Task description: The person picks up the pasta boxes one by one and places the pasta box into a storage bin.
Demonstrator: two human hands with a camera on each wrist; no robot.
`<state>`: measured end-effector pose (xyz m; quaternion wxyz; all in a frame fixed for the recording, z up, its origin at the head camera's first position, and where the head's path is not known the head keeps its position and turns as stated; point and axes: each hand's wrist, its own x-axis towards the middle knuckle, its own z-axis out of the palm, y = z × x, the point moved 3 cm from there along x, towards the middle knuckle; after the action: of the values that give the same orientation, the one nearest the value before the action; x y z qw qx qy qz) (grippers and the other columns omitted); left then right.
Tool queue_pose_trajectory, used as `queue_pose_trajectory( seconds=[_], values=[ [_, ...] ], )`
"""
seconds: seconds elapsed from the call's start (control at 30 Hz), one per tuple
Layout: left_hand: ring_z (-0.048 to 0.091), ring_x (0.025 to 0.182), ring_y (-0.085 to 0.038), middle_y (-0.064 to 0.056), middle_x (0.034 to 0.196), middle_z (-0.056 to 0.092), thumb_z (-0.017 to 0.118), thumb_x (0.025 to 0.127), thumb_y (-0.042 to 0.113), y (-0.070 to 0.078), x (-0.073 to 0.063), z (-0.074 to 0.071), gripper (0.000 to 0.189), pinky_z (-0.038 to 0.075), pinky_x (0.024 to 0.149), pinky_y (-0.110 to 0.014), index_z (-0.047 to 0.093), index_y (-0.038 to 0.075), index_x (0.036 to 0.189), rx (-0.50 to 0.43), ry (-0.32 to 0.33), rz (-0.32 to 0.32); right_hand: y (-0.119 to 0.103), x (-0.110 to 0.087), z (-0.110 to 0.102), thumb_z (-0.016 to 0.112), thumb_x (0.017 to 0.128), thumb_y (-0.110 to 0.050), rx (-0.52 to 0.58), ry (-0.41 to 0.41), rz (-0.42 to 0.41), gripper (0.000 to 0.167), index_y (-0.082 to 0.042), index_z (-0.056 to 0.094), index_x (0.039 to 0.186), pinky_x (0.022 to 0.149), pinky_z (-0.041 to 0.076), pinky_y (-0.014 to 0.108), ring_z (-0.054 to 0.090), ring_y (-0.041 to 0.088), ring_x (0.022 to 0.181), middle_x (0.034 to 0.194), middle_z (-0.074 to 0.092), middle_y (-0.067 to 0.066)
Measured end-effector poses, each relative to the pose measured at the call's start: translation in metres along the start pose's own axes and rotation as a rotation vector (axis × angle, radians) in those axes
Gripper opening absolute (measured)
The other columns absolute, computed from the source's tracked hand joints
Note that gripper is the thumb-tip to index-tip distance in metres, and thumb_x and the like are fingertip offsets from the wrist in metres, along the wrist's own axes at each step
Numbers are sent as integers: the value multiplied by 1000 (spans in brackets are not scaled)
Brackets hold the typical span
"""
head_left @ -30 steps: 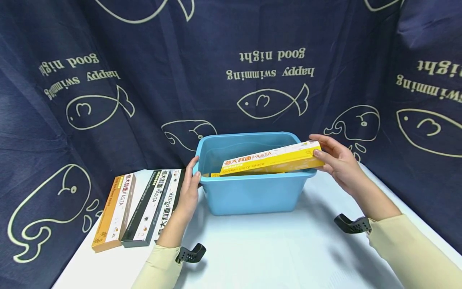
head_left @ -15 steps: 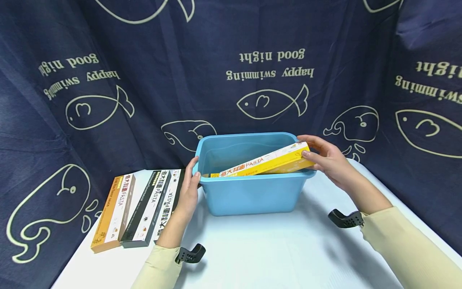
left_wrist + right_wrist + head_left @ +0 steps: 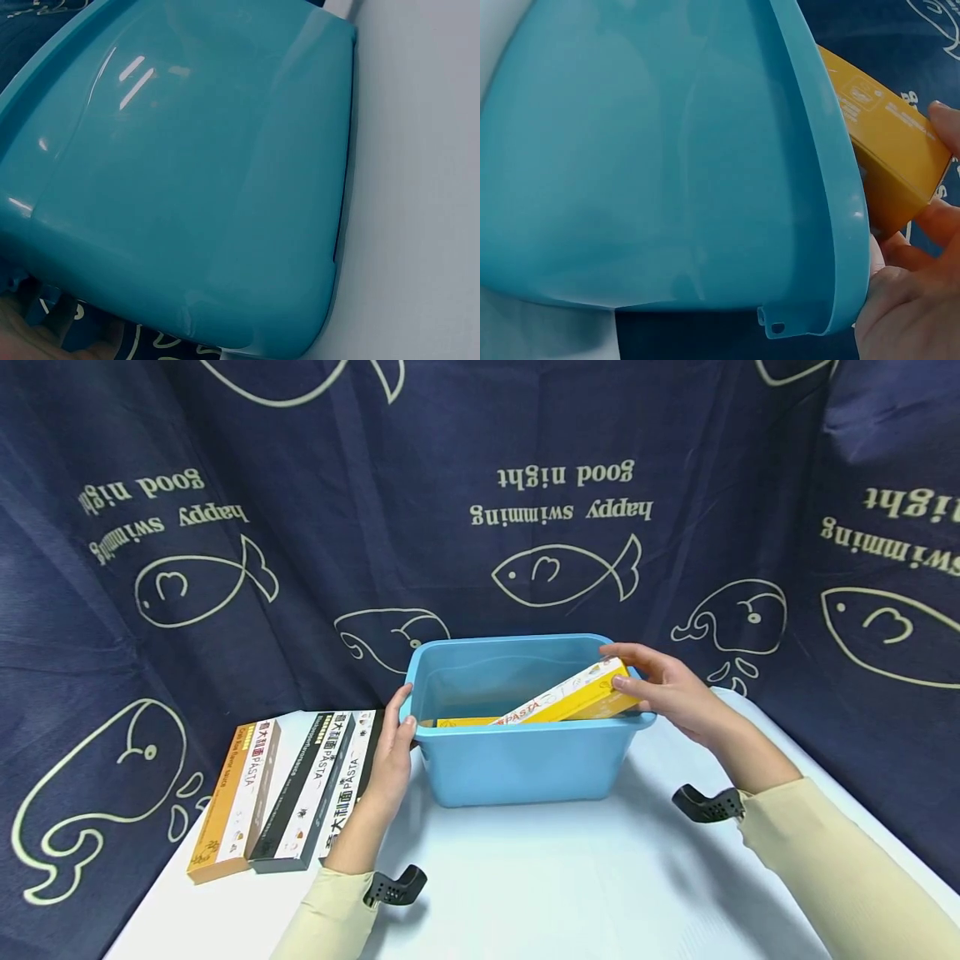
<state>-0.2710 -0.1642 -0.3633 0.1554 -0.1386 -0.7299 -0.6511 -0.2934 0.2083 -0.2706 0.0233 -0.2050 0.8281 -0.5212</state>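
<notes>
A light-blue plastic bin (image 3: 525,768) stands on the white table. My left hand (image 3: 392,764) grips its left rim; in the left wrist view the bin's wall (image 3: 187,187) covers most of the frame. My right hand (image 3: 671,693) holds the right end of a yellow-and-white pasta box (image 3: 570,697), thumb in front and fingers behind. The box slants down to the left into the bin, and its lower end is hidden behind the front wall. Another yellow box (image 3: 459,722) lies inside, mostly hidden. From the right wrist, the box's yellow end (image 3: 889,142) shows beyond the bin's rim.
Left of the bin lie an orange pasta box (image 3: 234,802), a black-and-white one (image 3: 303,793) and another black-and-white one (image 3: 348,785), partly behind my left arm. A navy curtain (image 3: 420,527) with fish drawings hangs close behind and at both sides.
My right hand has moved left and slightly down with the pasta box, whose left end has sunk into the bin as it tilted more steeply. The left hand has kept its place on the rim.
</notes>
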Motion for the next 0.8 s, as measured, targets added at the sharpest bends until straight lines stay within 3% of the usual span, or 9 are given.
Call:
queue_pose_trajectory(
  seconds=[0.23, 0.5, 0.6, 0.8],
  values=[
    [29, 149, -31, -3, 165, 23, 32, 105, 31, 1, 0, 1, 53, 27, 118, -59, 25, 28, 157, 0, 3, 3, -1, 2, 0, 59, 101, -29, -64, -23, -4, 53, -18, 42, 150, 100, 51, 50, 55, 17, 117, 151, 43, 8],
    [30, 148, -30, -2, 165, 22, 32, 104, 33, -1, 0, 1, 53, 27, 117, -59, 25, 28, 157, 4, 6, 2, -1, 4, 0, 60, 100, -30, -122, -38, -17, 64, -17, 33, 156, 89, 55, 23, 51, 29, 125, 159, 36, 13],
    [30, 148, -31, -1, 165, 22, 32, 104, 33, -2, 0, 1, 53, 27, 117, -60, 25, 29, 157, 3, 7, -2, -1, 4, 1, 62, 99, -32, -136, -49, -11, 66, -17, 32, 157, 88, 55, 19, 52, 33, 128, 160, 34, 14],
    [27, 149, -30, -1, 166, 21, 32, 104, 35, -2, 0, 1, 54, 25, 118, -61, 25, 29, 157, -6, 2, 0, -4, 3, 3, 63, 98, -35, -222, -53, 10, 68, -16, 33, 157, 96, 57, 34, 56, 38, 130, 158, 39, 14]
  ],
)
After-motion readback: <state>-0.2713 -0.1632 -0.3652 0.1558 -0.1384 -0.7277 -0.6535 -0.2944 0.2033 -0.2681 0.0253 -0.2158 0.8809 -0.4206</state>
